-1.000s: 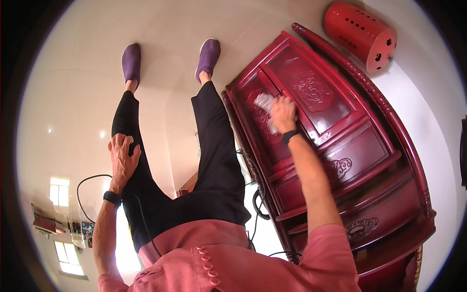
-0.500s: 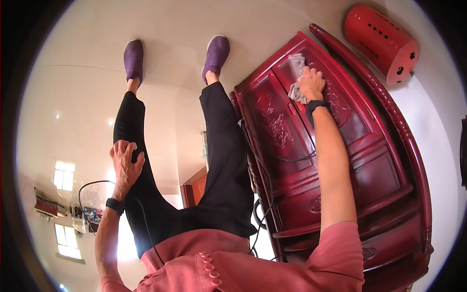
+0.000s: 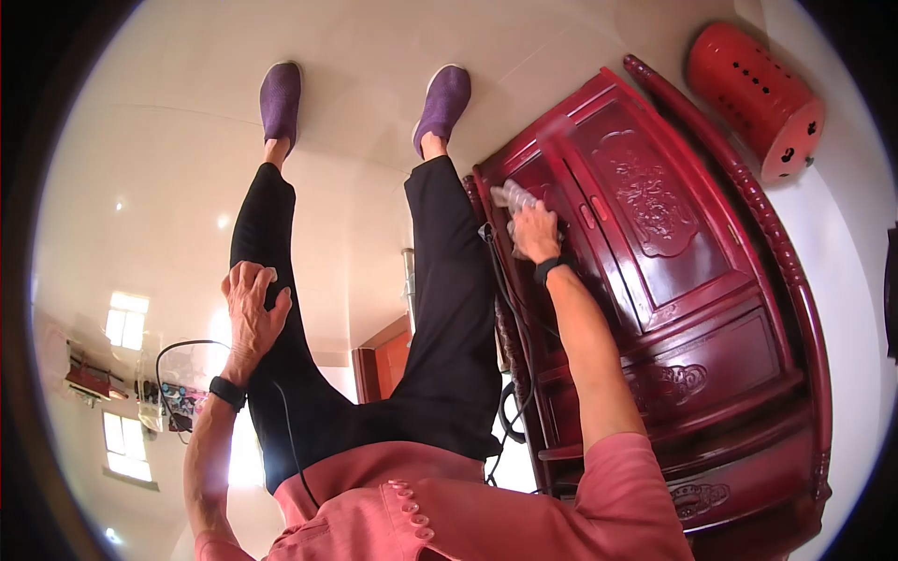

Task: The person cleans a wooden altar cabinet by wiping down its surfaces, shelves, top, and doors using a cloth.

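My right hand (image 3: pixel 536 232) presses a crumpled light grey cloth (image 3: pixel 514 196) against the left door of a dark red carved wooden cabinet (image 3: pixel 673 290). Its fingers are closed on the cloth, slightly blurred by motion. The neighbouring door bears a raised carved panel (image 3: pixel 648 198), and small pulls (image 3: pixel 587 216) sit near the seam between the doors. On my black trouser leg (image 3: pixel 264 220), around the knee, rests my left hand (image 3: pixel 253 304), holding nothing, its fingers loosely bent and the thumb apart.
A red drum-shaped container (image 3: pixel 753 98) with cut-out holes stands beyond the cabinet. A black cable (image 3: pixel 524 327) hangs along the cabinet's near side. My purple shoes (image 3: pixel 442 101) are on the glossy tiled floor (image 3: pixel 365 56). Behind me are windows (image 3: pixel 127 447) and a cluttered shelf (image 3: pixel 173 402).
My right hand has moved with the cloth from the right door across to the left door. My left hand stays on my leg. The view has shifted slightly.
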Available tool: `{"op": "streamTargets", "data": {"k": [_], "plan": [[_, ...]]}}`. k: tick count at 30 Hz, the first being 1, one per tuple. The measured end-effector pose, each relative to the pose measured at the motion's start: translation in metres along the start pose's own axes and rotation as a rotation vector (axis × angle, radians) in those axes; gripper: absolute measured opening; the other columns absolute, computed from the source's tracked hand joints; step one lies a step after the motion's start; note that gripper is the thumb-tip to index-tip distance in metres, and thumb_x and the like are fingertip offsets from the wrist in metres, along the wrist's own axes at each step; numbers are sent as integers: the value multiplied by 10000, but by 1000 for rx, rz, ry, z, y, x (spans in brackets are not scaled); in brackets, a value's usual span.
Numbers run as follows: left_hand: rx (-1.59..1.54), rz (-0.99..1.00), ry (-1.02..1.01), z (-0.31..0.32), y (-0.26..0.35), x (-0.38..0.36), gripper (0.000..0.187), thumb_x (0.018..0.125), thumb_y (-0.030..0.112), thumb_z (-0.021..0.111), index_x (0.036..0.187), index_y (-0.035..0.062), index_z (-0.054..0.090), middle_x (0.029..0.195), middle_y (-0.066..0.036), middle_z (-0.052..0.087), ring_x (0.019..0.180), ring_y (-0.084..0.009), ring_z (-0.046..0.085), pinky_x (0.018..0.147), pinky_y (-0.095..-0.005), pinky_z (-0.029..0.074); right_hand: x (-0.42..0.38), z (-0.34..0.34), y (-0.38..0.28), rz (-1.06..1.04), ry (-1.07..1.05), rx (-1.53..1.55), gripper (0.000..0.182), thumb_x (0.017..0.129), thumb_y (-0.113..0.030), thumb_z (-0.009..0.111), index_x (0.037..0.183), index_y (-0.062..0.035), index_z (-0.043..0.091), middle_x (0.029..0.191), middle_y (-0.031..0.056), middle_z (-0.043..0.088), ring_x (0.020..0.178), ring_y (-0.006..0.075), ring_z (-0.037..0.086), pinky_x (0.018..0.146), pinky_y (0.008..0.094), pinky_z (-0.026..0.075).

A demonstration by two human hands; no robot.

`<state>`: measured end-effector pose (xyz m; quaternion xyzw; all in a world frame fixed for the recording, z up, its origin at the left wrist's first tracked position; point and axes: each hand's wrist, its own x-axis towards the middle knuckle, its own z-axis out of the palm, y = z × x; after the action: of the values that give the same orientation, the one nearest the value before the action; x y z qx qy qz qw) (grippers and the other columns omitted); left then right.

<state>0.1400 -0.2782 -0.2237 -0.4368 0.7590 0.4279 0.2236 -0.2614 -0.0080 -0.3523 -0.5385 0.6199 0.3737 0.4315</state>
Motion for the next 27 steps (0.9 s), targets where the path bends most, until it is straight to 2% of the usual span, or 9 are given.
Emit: {"op": "streamTargets", "data": {"k": [3,5,7,9,11,15,17,20,27], "plan": [[-43,3,28,3,-3,1,273,692,119,658,936,59,549,912,-101,498,966,-298,487,870,-439,341,-39,-16,-13,4,-141,-35,218,863,-254,528,880,-127,704,1040,60,603,1023,252,532,763,412,491],[-70,2,40,4,-5,-1,271,696,116,656,939,58,549,913,-102,499,965,-299,488,868,-438,342,-72,-20,-19,40,-112,2,225,872,-267,520,882,-117,688,1025,73,581,999,265,537,718,416,505],[-92,20,82,4,-6,-2,269,699,112,655,939,57,546,916,-102,500,967,-300,488,866,-433,344,-104,-23,-17,58,-62,112,217,782,-268,628,894,-82,635,974,120,547,913,326,551,651,443,518],[-129,17,98,3,-5,-3,265,700,104,656,935,59,543,914,-100,498,969,-298,488,866,-430,343,-136,-33,-14,35,-64,56,204,743,-236,672,874,-87,623,969,122,532,886,334,549,619,450,509],[-160,-20,83,5,-7,-4,263,710,69,647,948,53,537,923,-101,502,996,-300,482,889,-438,339,-163,-65,-13,31,-113,-7,178,801,-243,581,882,-100,649,981,80,554,929,282,551,665,440,505],[-179,-41,96,7,-6,-4,257,715,76,646,950,59,543,926,-96,507,1000,-295,485,886,-432,338,-192,-125,10,125,-128,-112,335,669,-282,715,944,-112,628,999,68,532,959,259,528,705,420,486],[-185,-37,107,9,-5,-3,257,716,80,647,950,62,543,926,-92,509,999,-291,486,883,-436,336,-194,-161,29,213,-96,-164,442,636,-300,774,979,-92,588,1015,76,508,973,266,516,740,417,495],[-166,-36,134,7,-2,-1,243,694,85,655,908,67,541,904,-94,491,961,-291,478,860,-425,329,-182,-202,56,250,-46,-221,412,661,-287,763,968,-80,582,1018,89,507,968,281,514,739,435,484],[-147,-61,87,5,1,1,248,716,78,631,947,59,543,921,-91,511,993,-288,481,884,-437,326,-124,-186,102,289,106,-164,378,722,-273,728,977,-42,572,974,144,549,930,340,545,737,479,466]]}}
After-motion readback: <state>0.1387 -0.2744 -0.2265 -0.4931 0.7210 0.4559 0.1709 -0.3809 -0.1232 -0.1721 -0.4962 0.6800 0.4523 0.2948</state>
